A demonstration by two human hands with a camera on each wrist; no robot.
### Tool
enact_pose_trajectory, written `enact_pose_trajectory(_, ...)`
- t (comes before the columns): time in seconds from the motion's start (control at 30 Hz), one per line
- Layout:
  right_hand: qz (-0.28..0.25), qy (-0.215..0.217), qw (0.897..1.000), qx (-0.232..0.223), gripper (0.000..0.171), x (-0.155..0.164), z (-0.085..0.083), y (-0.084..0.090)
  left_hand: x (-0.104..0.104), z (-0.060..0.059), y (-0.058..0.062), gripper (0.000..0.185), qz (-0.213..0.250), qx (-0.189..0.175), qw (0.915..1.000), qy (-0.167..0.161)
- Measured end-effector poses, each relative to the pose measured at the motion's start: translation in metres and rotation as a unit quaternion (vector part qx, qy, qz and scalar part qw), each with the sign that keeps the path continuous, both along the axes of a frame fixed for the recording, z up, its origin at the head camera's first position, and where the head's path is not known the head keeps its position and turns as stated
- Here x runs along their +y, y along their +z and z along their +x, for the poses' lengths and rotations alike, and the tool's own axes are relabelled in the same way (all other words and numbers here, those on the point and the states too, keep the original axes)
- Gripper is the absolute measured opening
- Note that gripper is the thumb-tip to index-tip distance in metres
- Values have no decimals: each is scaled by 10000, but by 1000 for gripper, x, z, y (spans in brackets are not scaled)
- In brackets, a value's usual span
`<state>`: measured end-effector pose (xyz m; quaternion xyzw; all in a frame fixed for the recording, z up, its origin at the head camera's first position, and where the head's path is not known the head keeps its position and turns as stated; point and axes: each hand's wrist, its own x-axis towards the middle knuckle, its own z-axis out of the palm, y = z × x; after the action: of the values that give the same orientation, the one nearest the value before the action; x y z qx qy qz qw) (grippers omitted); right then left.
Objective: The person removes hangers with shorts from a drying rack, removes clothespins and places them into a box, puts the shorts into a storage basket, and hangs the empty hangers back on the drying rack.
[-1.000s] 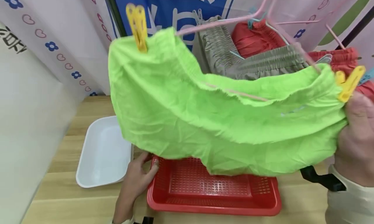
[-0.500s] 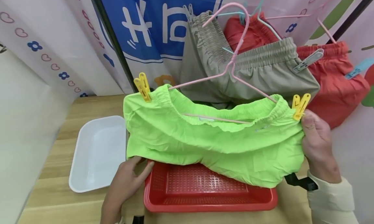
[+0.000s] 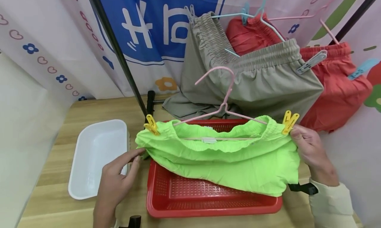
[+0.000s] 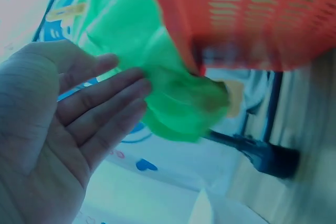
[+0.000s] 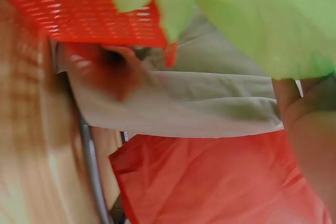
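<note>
Bright green shorts [image 3: 226,168] hang by the waistband from a pink hanger [image 3: 224,104], low over a red basket [image 3: 214,212]. A yellow clothespin [image 3: 151,125] is clipped at the waistband's left end, and another yellow clothespin [image 3: 289,123] at its right end. My right hand [image 3: 312,152] pinches the shorts' right edge just below that clip. At the other side, my left hand [image 3: 116,180] touches the left edge with extended fingertips; in the left wrist view its fingers [image 4: 102,98] are fairly straight against the green cloth. The right wrist view barely shows the right fingers.
To the left lies a white plastic basin [image 3: 99,158] on the wooden table [image 3: 56,185]. Grey shorts [image 3: 268,76] and red shorts [image 3: 333,89] hang behind on other hangers. A black rack pole [image 3: 119,53] rises at the back left, in front of a printed curtain [image 3: 71,23].
The green shorts and hanger have come down and toward the basket, held in my right hand, which moved left and down. My left hand has shifted from the basket's rim to the shorts' left edge.
</note>
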<state>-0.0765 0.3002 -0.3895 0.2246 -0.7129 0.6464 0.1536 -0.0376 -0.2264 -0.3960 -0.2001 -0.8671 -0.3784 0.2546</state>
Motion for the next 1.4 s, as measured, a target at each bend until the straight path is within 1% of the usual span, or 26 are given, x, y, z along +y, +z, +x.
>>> enact_pose_trajectory(0.03, 32, -32, 10000, -46, 31, 0, 0, -3, -1, -1, 3, 27, 104, 39, 9999, -44)
enact_pose_trajectory(0.1, 225, -130, 9997, -41, 34, -1, 1, -8, -1, -4, 8, 30, 383, 196, 9988, -240)
enact_pose_trajectory(0.13, 201, -101, 9997, -35, 35, -1, 1, -11, -2, -5, 11, 32, 485, 181, 9981, -321)
enact_pose_trajectory(0.2, 344, -146, 9993, -54, 37, -2, 3, -16, -3, -10, 17, 38, 634, 68, 9968, -490)
enact_pose_trajectory(0.27, 533, -201, 9984, -29, 36, -2, 5, -20, -3, -15, 23, 48, 685, -153, 9955, -629)
enact_pose_trajectory(0.33, 484, -91, 9988, 1, 35, -2, 5, -24, -2, -20, 29, 54, 569, -416, 9952, -676)
enact_pose_trajectory(0.4, 518, -69, 9986, 117, 35, -3, 3, -27, 1, -26, 33, 57, 435, -709, 9934, -795)
enact_pose_trajectory(0.47, 514, -41, 9984, 224, 36, -3, 2, -28, 6, -32, 36, 58, 357, -976, 9898, -970)
enact_pose_trajectory(0.57, 853, -266, 9956, 279, 34, -4, 2, -27, 11, -39, 39, 59, 409, -1295, 9834, -1206)
enact_pose_trajectory(0.67, 1303, -475, 9902, 194, 32, -4, 4, -25, 15, -43, 39, 59, 441, -1348, 9809, -1333)
enact_pose_trajectory(0.73, 1431, -488, 9884, 142, 32, -3, 5, -24, 17, -44, 38, 57, 442, -1319, 9805, -1388)
enact_pose_trajectory(0.83, 1469, -379, 9884, -11, 31, -3, 5, -22, 18, -46, 35, 51, 419, -1222, 9820, -1376)
enact_pose_trajectory(1.03, 1362, -187, 9902, -256, 31, -2, 5, -25, 18, -46, 30, 43, 399, -1019, 9870, -1174)
enact_pose_trajectory(1.1, 1345, -182, 9905, -234, 30, -1, 4, -26, 18, -47, 28, 41, 600, -974, 9861, -1202)
enact_pose_trajectory(1.17, 1320, -140, 9909, -217, 31, 0, 3, -27, 18, -47, 26, 38, 902, -955, 9833, -1260)
enact_pose_trajectory(1.27, 1266, -92, 9917, -216, 31, 0, 1, -27, 18, -46, 24, 35, 1391, -977, 9755, -1395)
enact_pose_trajectory(1.4, 1197, -51, 9923, -311, 31, -2, 1, -28, 15, -46, 20, 28, 1755, -1086, 9677, -1451)
